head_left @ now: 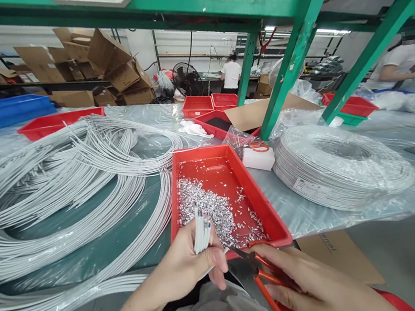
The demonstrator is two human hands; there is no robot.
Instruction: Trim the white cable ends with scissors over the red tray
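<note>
My left hand (193, 264) is closed around a bundle of white cable ends (202, 230), whose tips point up and show small coloured wires. In my right hand (303, 275) are orange-handled scissors (264, 280), their blades partly apart and pointing left, close to my left fingers and a cable piece there. Behind both hands lies a red tray (263, 204) with many small silvery pieces (209, 209), heaped mostly on its left side. Large loops of white cable (69, 240) spread over the table on the left.
A wrapped cable coil (342, 163) sits at the right. Orange-handled scissors (259, 146) rest on a white box (258, 159) behind the tray. Green frame posts (290, 58) rise beyond. A blue tray (8, 111) stands far left. Two people work in the background.
</note>
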